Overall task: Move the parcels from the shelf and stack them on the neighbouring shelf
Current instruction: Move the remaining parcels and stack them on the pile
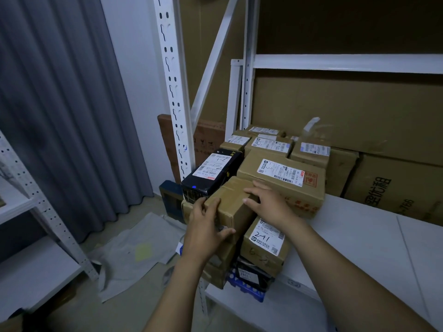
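Note:
A plain brown cardboard parcel (231, 200) sits on top of the stack at the left end of the white shelf (359, 236). My left hand (203, 226) grips its near left side, thumb on the front face. My right hand (268, 200) lies over its right top edge with fingers curled onto it. A black parcel (211, 171) with a white label lies just behind on the left. A large brown parcel (282, 178) lies behind on the right. A smaller labelled parcel marked "2-41" (263, 245) sits under my right wrist.
Several more labelled parcels (271, 144) fill the back of the shelf. Flat cardboard sheets (395, 185) lean against the rear. A white perforated upright (172, 92) stands left of the stack. Another white shelf unit (28, 236) stands at far left. Grey cloth (134, 250) lies on the floor.

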